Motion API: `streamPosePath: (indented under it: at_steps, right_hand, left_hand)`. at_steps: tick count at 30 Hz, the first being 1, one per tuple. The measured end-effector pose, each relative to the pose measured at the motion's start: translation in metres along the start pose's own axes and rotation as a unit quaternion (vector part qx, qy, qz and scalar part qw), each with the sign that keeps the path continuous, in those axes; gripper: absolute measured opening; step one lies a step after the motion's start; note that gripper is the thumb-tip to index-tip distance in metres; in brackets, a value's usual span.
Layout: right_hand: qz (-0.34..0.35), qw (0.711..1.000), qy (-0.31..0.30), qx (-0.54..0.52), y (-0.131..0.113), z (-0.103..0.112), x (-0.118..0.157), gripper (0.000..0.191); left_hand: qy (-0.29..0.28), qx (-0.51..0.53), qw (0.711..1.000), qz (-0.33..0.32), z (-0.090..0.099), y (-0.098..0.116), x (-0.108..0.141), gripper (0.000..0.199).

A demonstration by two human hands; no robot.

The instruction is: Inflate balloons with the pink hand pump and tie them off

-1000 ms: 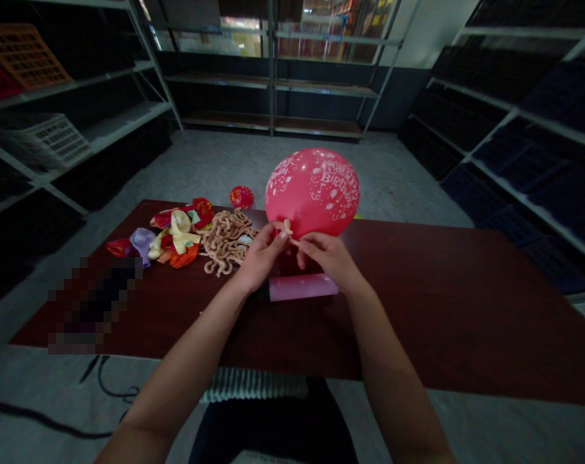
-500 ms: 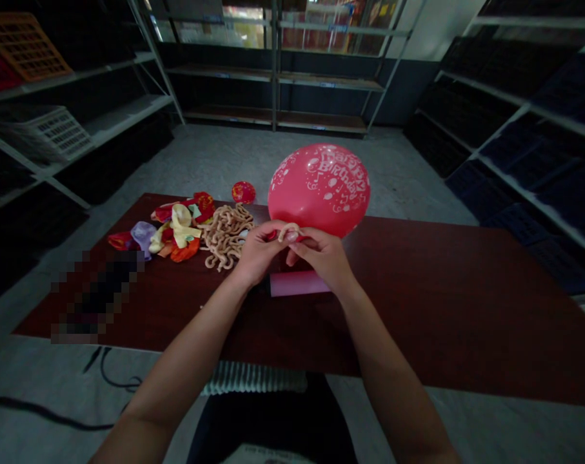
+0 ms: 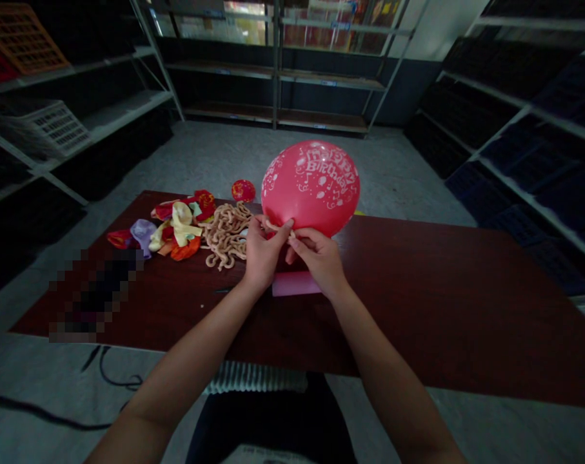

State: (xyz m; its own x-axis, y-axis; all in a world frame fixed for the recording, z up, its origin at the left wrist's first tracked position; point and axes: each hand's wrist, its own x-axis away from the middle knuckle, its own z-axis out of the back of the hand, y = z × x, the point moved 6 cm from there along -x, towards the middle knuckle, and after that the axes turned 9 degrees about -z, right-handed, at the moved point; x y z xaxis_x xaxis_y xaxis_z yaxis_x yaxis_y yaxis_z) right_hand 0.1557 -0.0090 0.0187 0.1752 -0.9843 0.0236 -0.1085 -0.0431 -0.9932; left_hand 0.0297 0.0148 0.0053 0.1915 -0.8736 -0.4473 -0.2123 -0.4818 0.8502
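A blown-up red balloon [image 3: 311,183] with white "Happy Birthday" lettering stands just beyond my hands, its neck end toward me. My left hand [image 3: 262,254] pinches a short tan cord [image 3: 274,226] close to the balloon's neck. From the other side, my right hand [image 3: 322,261] grips the cord's other end with thumb and forefinger. The neck itself is mostly hidden by my fingers. Below them lies a pink cylinder [image 3: 296,284], partly covered by my right hand. A heap of tan cords [image 3: 227,233] rests left of my left hand.
Several limp coloured balloons [image 3: 182,225] lie left on the dark brown table [image 3: 432,296]. A small red and yellow balloon [image 3: 242,190] shows at the far edge. Shelving racks [image 3: 275,77] stand beyond and on both sides. Black cables [image 3: 45,412] run over the floor at left.
My hands have shifted their hold on the cord: its loop between my fingers is now a stretched piece, with my left thumb raised. The balloon has moved slightly left.
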Motion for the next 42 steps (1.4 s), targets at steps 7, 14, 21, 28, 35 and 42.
streamPosePath:
  at_steps: [7,14,21,28,35,42]
  right_hand:
    - [0.028,0.995,0.090,-0.031,0.001,0.010,0.002,0.025]
    - [0.070,0.986,0.146,0.022,-0.006,0.015,0.007,0.017]
    - [0.089,0.963,0.222,0.121,-0.006,0.017,0.014,0.016]
    - [0.174,0.903,0.289,0.267,-0.015,0.018,0.023,0.023]
    - [0.281,0.823,0.308,0.386,-0.016,0.014,0.027,0.027]
    - [0.321,0.791,0.298,0.427,-0.015,0.010,0.027,0.026]
  left_hand:
    - [-0.146,0.024,0.983,-0.111,-0.015,0.035,0.001,0.024]
    - [-0.241,-0.207,0.908,-0.274,-0.017,0.049,0.006,0.022]
    - [-0.196,-0.303,0.874,-0.325,-0.018,0.041,0.010,0.021]
    - [-0.183,-0.379,0.829,-0.368,-0.027,0.049,0.016,0.016]
    - [-0.162,-0.409,0.835,-0.330,-0.026,0.054,0.018,0.014]
    - [-0.181,-0.428,0.833,-0.300,-0.024,0.057,0.016,0.019]
